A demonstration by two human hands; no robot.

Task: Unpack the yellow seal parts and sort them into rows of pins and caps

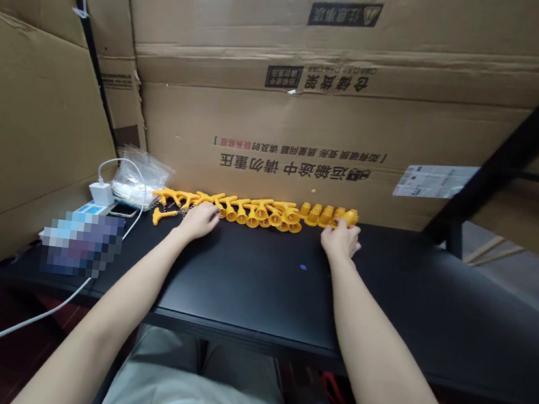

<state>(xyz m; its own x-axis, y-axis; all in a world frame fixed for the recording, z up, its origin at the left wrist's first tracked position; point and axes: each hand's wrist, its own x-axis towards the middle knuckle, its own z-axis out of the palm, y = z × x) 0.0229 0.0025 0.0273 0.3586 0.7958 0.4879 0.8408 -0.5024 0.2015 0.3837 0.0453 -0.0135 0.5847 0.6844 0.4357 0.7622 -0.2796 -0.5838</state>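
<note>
Along the back of the black table [258,292] runs a row of yellow branch-shaped pieces with bell-like ends [261,213]. My left hand [200,220] rests at the left part of this row, its fingers curled against the pieces; what they hold, if anything, is hidden. At the right end stand small yellow cups [314,214] in short rows. My right hand [341,239] is at the rightmost cups, fingers bent round their near side. A separate yellow piece with a thin chain [163,216] lies left of my left hand.
A cardboard sheet [270,117] stands behind the row. On the left are a clear plastic bag [139,179], a phone [122,210], a white charger [101,193] with its cable and a cardboard box [28,120]. A blue dot [303,267] lies mid-table; a black post [508,139] rises at right.
</note>
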